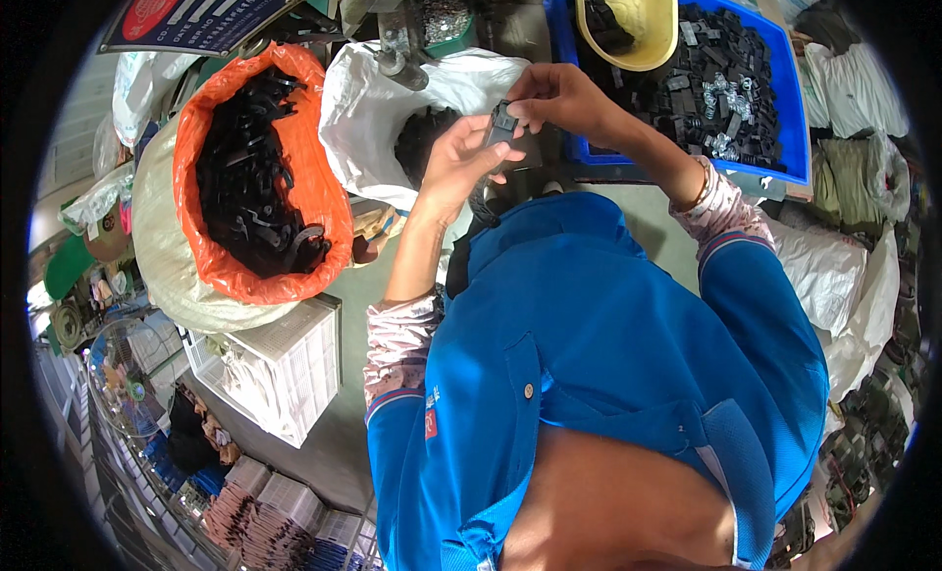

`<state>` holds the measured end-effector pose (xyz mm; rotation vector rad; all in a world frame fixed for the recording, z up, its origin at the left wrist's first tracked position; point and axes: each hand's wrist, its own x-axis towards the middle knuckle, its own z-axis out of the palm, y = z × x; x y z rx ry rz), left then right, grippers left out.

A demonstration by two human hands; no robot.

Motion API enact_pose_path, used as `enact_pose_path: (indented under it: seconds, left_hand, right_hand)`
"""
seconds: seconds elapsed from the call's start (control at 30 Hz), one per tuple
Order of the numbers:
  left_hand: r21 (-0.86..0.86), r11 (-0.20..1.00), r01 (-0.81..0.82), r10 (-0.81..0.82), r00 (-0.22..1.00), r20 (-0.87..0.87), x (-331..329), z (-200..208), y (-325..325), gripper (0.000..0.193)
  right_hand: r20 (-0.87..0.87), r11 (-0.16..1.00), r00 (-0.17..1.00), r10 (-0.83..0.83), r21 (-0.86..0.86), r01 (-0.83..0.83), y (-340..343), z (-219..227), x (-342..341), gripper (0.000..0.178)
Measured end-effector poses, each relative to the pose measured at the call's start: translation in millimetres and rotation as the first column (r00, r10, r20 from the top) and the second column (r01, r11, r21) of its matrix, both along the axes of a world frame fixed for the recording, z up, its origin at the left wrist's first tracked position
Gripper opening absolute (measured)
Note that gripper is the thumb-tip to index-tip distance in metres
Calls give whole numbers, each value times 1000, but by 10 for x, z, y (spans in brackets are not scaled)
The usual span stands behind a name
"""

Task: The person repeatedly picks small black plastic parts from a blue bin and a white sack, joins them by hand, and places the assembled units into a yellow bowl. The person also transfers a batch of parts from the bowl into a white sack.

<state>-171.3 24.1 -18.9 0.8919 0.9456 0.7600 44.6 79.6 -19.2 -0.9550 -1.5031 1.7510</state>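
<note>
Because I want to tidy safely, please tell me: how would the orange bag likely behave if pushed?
The orange bag looks thin and wrinkled, so it would probably fold rather than stay stiff. The many black parts inside may make it heavy to push. They lie in a loose heap, so some could shift.

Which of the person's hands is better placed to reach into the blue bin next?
Probably the right hand: it is nearer the blue bin, though busy at the dark part. The left hand holds that part, farther away.
</note>
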Motion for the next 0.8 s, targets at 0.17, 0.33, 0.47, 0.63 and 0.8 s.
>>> enact_pose_path:
  seconds: [0.17, 0.33, 0.47, 0.63, 0.8]
  left_hand:
    - [144, 978, -153, 167, 982, -90, 209, 8, 26, 32]
    - [161, 978, -131, 154, 978, -138, 216, 59, -9, 22]
    - [304, 944, -129, 188, 966, -176, 149, -32, -18, 24]
    - [328, 933, -149, 234, 942, -239, 136, 17, 53, 26]
    - [313, 926, -210, 279, 941, -193, 95, 85, 138, 25]
  right_hand:
    - [-31, 999, 999, -11, -40, 10, -92, -78, 48, 24]
    - [-130, 989, 980, -150, -2, 151, -280, -29, 52, 25]
    - [88, 954, 986, -141, 277, 112, -72, 5, 375, 23]
    - [654, 631, 427, -624, 744, -219, 778, -149, 1157, 25]
    - [747, 625, 384, -542, 664, -411, 938, -288, 1336, 27]
